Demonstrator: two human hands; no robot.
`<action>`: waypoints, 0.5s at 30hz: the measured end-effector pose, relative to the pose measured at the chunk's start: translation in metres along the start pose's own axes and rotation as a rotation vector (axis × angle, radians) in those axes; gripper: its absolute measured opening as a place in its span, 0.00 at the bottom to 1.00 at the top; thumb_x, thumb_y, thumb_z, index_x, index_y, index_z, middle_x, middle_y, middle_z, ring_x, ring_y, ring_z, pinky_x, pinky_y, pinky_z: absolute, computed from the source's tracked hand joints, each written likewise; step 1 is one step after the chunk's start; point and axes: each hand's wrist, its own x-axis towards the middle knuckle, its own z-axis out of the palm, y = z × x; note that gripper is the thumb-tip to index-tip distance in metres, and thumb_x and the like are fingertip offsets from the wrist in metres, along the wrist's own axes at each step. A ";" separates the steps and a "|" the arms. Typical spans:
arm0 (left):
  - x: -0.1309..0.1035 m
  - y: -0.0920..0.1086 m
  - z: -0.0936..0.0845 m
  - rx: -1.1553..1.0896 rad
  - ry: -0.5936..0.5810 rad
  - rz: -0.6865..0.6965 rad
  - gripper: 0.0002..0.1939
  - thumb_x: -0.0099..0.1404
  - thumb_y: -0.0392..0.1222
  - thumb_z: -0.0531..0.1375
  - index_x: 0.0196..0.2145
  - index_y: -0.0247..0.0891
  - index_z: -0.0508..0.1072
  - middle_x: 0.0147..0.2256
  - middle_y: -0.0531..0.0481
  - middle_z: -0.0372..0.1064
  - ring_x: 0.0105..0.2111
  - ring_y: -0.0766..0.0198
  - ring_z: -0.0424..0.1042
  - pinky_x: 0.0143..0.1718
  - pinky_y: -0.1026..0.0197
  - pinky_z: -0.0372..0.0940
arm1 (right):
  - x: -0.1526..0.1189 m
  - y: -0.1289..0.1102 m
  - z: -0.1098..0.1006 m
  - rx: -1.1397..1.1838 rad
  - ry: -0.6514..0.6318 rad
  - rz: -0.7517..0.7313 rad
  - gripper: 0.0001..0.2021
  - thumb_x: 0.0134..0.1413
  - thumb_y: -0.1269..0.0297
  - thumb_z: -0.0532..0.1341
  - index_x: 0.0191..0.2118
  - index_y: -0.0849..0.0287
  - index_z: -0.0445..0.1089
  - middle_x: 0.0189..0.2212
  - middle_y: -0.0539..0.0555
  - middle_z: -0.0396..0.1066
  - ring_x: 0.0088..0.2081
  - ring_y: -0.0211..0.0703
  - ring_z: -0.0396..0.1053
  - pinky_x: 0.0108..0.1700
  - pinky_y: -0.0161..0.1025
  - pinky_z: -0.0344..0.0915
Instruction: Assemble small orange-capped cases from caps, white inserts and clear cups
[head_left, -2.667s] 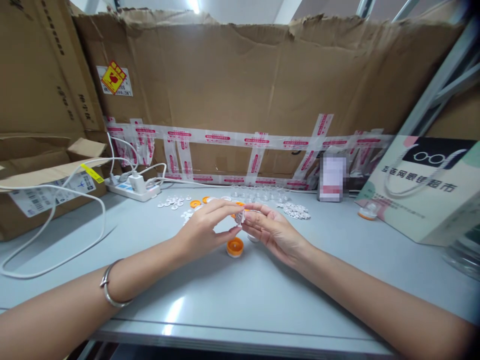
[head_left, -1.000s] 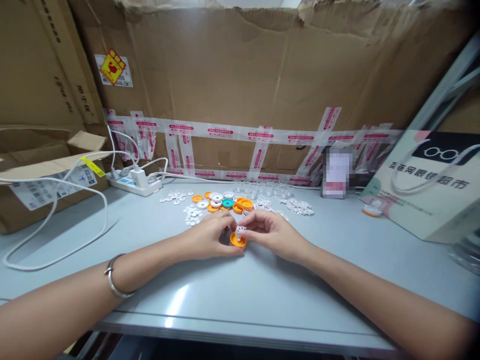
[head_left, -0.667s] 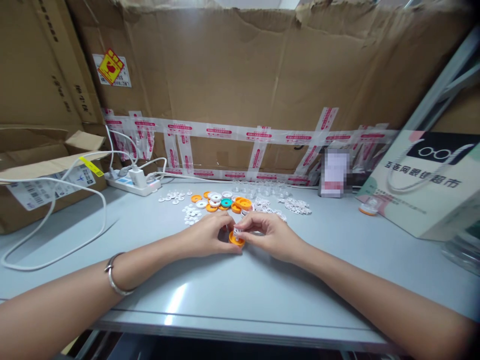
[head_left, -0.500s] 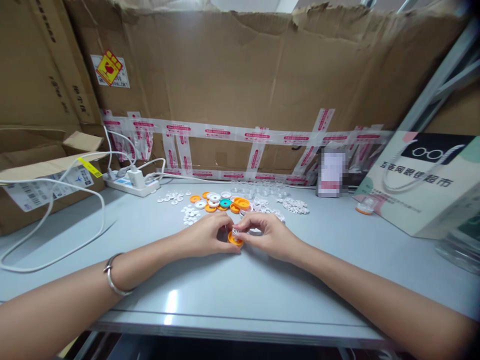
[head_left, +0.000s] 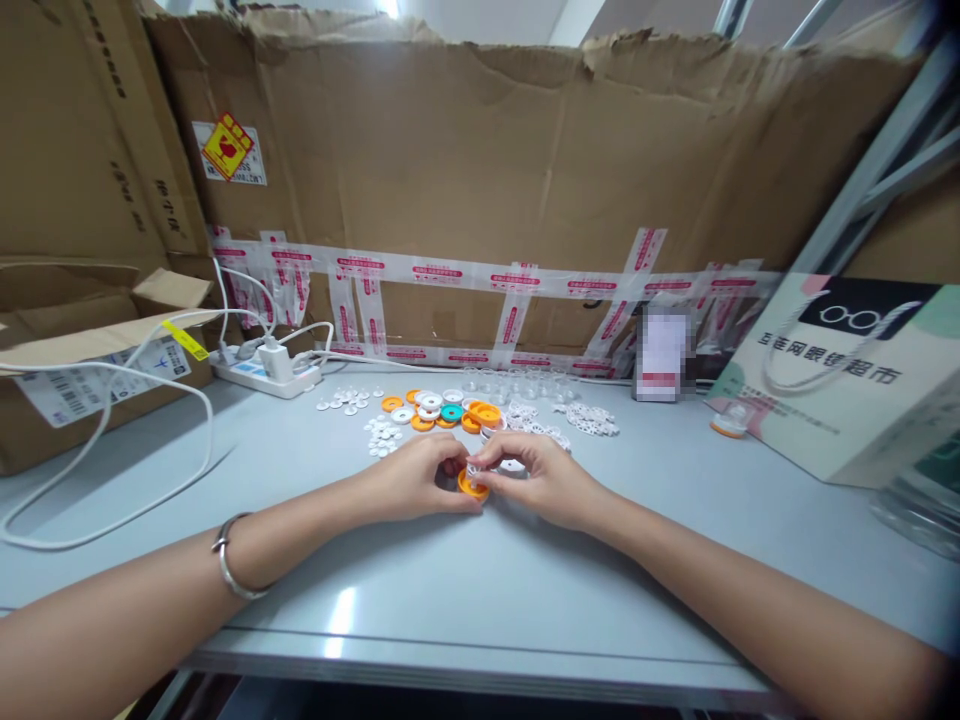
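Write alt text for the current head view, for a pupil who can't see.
A person's left hand grips an orange round part on a grey table; the right hand pinches a white piece at its middle. Behind are orange, white and teal discs and a cardboard box.

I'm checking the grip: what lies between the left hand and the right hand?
The head view shows an orange dish, held by the left hand, and a small, partly hidden white piece, pinched by the right hand.
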 end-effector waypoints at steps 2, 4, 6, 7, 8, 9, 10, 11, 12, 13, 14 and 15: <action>0.000 0.000 0.000 -0.008 0.005 0.000 0.16 0.54 0.51 0.61 0.27 0.35 0.67 0.26 0.54 0.63 0.27 0.67 0.62 0.27 0.66 0.54 | 0.000 -0.001 0.000 0.013 0.000 0.013 0.05 0.48 0.66 0.62 0.32 0.60 0.72 0.31 0.53 0.73 0.34 0.40 0.71 0.40 0.40 0.67; 0.000 0.000 0.000 -0.007 0.014 -0.004 0.15 0.54 0.51 0.61 0.27 0.35 0.67 0.25 0.54 0.63 0.27 0.67 0.62 0.27 0.66 0.54 | 0.001 -0.003 -0.002 0.031 -0.013 0.049 0.06 0.47 0.64 0.63 0.33 0.59 0.73 0.31 0.53 0.74 0.35 0.40 0.70 0.41 0.41 0.67; 0.000 0.001 -0.001 -0.008 0.015 -0.026 0.15 0.53 0.52 0.61 0.29 0.35 0.68 0.27 0.53 0.64 0.28 0.66 0.62 0.28 0.65 0.55 | 0.004 -0.004 -0.010 0.086 0.013 0.086 0.09 0.45 0.61 0.65 0.35 0.57 0.73 0.34 0.53 0.74 0.37 0.41 0.70 0.43 0.42 0.66; 0.000 0.002 -0.002 -0.008 0.014 -0.039 0.16 0.53 0.52 0.62 0.30 0.35 0.69 0.28 0.52 0.65 0.29 0.65 0.63 0.28 0.65 0.55 | 0.006 -0.004 -0.016 0.129 0.066 0.093 0.11 0.44 0.60 0.65 0.36 0.56 0.73 0.36 0.53 0.74 0.39 0.42 0.70 0.44 0.42 0.66; -0.001 0.002 -0.002 -0.006 0.011 -0.051 0.17 0.53 0.52 0.62 0.31 0.35 0.69 0.29 0.51 0.66 0.30 0.64 0.63 0.29 0.64 0.56 | 0.009 -0.002 -0.024 0.175 0.153 0.092 0.13 0.44 0.58 0.66 0.38 0.56 0.72 0.38 0.53 0.74 0.41 0.42 0.70 0.45 0.42 0.65; -0.001 0.003 -0.003 -0.003 0.007 -0.059 0.18 0.53 0.53 0.62 0.32 0.35 0.70 0.30 0.50 0.66 0.31 0.63 0.63 0.30 0.64 0.57 | 0.013 0.001 -0.033 0.211 0.264 0.087 0.15 0.45 0.57 0.65 0.40 0.56 0.71 0.40 0.54 0.73 0.41 0.42 0.70 0.45 0.41 0.65; -0.001 0.004 -0.004 0.003 0.003 -0.063 0.18 0.52 0.53 0.62 0.33 0.35 0.70 0.31 0.49 0.66 0.31 0.63 0.63 0.31 0.64 0.57 | 0.017 0.004 -0.042 0.202 0.388 0.078 0.16 0.46 0.55 0.64 0.41 0.57 0.71 0.40 0.54 0.73 0.41 0.41 0.70 0.44 0.40 0.65; -0.001 0.004 -0.004 0.010 0.000 -0.068 0.18 0.52 0.53 0.62 0.33 0.35 0.70 0.32 0.49 0.66 0.32 0.63 0.63 0.31 0.63 0.57 | 0.021 0.010 -0.051 0.142 0.470 0.097 0.16 0.46 0.54 0.63 0.40 0.59 0.71 0.39 0.55 0.73 0.40 0.41 0.70 0.42 0.40 0.65; -0.001 0.005 -0.004 0.017 -0.001 -0.073 0.18 0.52 0.53 0.62 0.33 0.35 0.70 0.32 0.49 0.66 0.31 0.63 0.63 0.31 0.63 0.57 | 0.026 0.016 -0.058 0.040 0.496 0.138 0.16 0.48 0.53 0.62 0.38 0.60 0.71 0.38 0.56 0.74 0.38 0.42 0.70 0.40 0.39 0.65; -0.001 0.005 -0.004 0.022 -0.002 -0.077 0.17 0.52 0.52 0.61 0.32 0.35 0.70 0.31 0.50 0.66 0.31 0.63 0.63 0.31 0.63 0.57 | 0.032 0.022 -0.065 -0.078 0.489 0.178 0.16 0.49 0.52 0.60 0.37 0.61 0.71 0.35 0.56 0.74 0.36 0.41 0.70 0.38 0.39 0.65; -0.001 0.005 -0.004 0.027 0.001 -0.080 0.15 0.53 0.51 0.61 0.32 0.36 0.69 0.31 0.50 0.65 0.31 0.63 0.63 0.31 0.63 0.57 | 0.038 0.029 -0.070 -0.150 0.467 0.205 0.16 0.48 0.53 0.60 0.34 0.62 0.71 0.33 0.56 0.74 0.34 0.42 0.70 0.36 0.38 0.65; -0.001 0.005 -0.004 0.031 0.005 -0.079 0.14 0.52 0.49 0.61 0.31 0.36 0.69 0.30 0.50 0.65 0.31 0.63 0.63 0.32 0.63 0.58 | 0.044 0.036 -0.073 -0.201 0.443 0.220 0.14 0.47 0.55 0.61 0.32 0.62 0.72 0.31 0.55 0.74 0.33 0.42 0.69 0.36 0.38 0.64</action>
